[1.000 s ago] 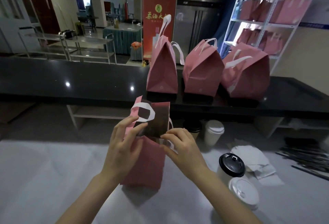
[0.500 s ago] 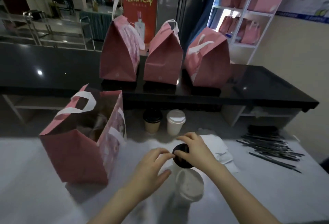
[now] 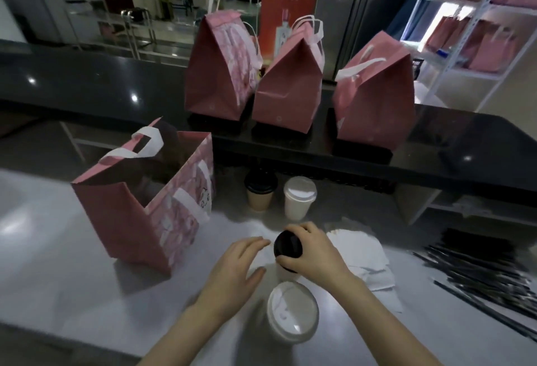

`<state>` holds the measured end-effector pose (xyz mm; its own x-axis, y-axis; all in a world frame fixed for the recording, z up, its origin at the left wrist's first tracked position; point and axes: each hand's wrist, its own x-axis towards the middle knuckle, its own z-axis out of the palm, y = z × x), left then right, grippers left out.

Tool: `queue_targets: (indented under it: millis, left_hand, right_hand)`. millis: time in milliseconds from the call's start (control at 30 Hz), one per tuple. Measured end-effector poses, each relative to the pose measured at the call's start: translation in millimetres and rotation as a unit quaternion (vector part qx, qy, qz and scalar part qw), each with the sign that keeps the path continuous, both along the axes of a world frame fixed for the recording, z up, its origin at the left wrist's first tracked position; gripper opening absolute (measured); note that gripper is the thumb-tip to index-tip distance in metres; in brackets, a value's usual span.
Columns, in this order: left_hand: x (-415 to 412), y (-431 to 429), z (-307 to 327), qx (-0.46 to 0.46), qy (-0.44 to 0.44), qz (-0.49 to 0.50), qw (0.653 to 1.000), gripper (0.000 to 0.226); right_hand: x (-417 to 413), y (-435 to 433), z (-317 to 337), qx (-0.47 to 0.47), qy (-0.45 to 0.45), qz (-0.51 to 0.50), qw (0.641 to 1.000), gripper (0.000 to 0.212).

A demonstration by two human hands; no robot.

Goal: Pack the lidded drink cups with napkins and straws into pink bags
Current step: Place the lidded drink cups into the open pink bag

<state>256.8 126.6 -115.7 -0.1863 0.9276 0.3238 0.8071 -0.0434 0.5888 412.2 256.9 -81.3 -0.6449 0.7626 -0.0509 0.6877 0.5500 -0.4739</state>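
While our right hand curls its fingers round the black-lid cup on the counter, left hand loosely spread just beside it, we're on the grab step, so next we probably lift it upright into the open bag.

Both are bare: the left hand and the right hand have slim, smooth fingers, and back from the fingers each narrow wrist runs on into a bare forearm, with skin uncovered all the way to the lower edge of view
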Motion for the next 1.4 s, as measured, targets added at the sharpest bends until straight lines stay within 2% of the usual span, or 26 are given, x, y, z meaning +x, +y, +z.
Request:
queue_targets:
  millis: [67, 133, 167, 200, 267, 367, 467, 600, 700, 800, 967, 1067, 1200, 1400]
  left_hand:
    - [-14.2, -10.8, 25.0, 0.136, 0.053, 0.067, 0.987, 0.033]
    - [-41.3, -23.5, 50.2, 0.264, 0.105, 0.152, 0.947, 0.021]
    - [-58.2, -29.7, 62.3, 0.291, 0.120, 0.212, 0.925, 0.018]
    - [-76.5, -35.3, 73.4, 0.292, 0.120, 0.285, 0.905, 0.018]
    - [-111.9, -41.8, 88.6, 0.233, 0.075, 0.422, 0.873, 0.020]
    - [-152.1, -39.4, 95.0, 0.085, 0.007, 0.493, 0.866, 0.031]
    - [-180.4, -37.8, 88.1, -0.005, -0.032, 0.440, 0.897, 0.047]
    - [-215.9, -49.6, 87.8, 0.007, -0.089, 0.349, 0.933, 0.079]
    - [-241.2, -62.0, 95.7, -0.007, -0.104, 0.299, 0.949, 0.090]
    - [-261.9, -74.0, 103.1, -0.023, -0.081, 0.234, 0.969, 0.096]
    - [-293.2, -95.2, 113.2, 0.013, -0.027, 0.109, 0.994, 0.100]
    - [-312.0, -102.6, 113.7, 0.006, 0.010, 0.082, 0.997, 0.104]
    - [-325.9, -110.9, 111.3, 0.023, 0.003, 0.074, 0.997, 0.106]
    - [-339.5, -117.8, 112.3, 0.028, -0.030, 0.049, 0.998, 0.105]
  right_hand:
    - [-7.1, 4.0, 15.1, 0.004, 0.046, 0.009, 0.999, 0.065]
    - [-20.6, 5.9, 38.4, 0.010, 0.122, 0.019, 0.992, 0.065]
    - [-30.2, 6.0, 52.0, 0.019, 0.159, 0.028, 0.987, 0.065]
    - [-42.2, 5.1, 65.8, 0.030, 0.193, 0.041, 0.980, 0.065]
    - [-70.5, 0.1, 92.2, 0.049, 0.240, 0.065, 0.967, 0.065]
    - [-114.2, -12.4, 123.3, 0.056, 0.275, 0.107, 0.954, 0.065]
    - [-151.6, -24.1, 142.9, 0.079, 0.280, 0.141, 0.946, 0.066]
    - [-188.8, -35.5, 159.7, 0.097, 0.272, 0.160, 0.944, 0.067]
    - [-211.6, -44.5, 165.2, 0.092, 0.269, 0.181, 0.942, 0.065]
    - [-233.9, -57.6, 165.4, 0.087, 0.254, 0.209, 0.940, 0.064]
    - [-270.3, -77.6, 169.0, 0.092, 0.261, 0.235, 0.932, 0.063]
    - [-286.9, -81.8, 168.1, 0.100, 0.259, 0.242, 0.930, 0.062]
    - [-308.1, -88.2, 146.0, 0.082, 0.182, 0.264, 0.944, 0.060]
    - [-339.5, -102.6, 89.4, 0.106, 0.008, 0.280, 0.954, 0.069]
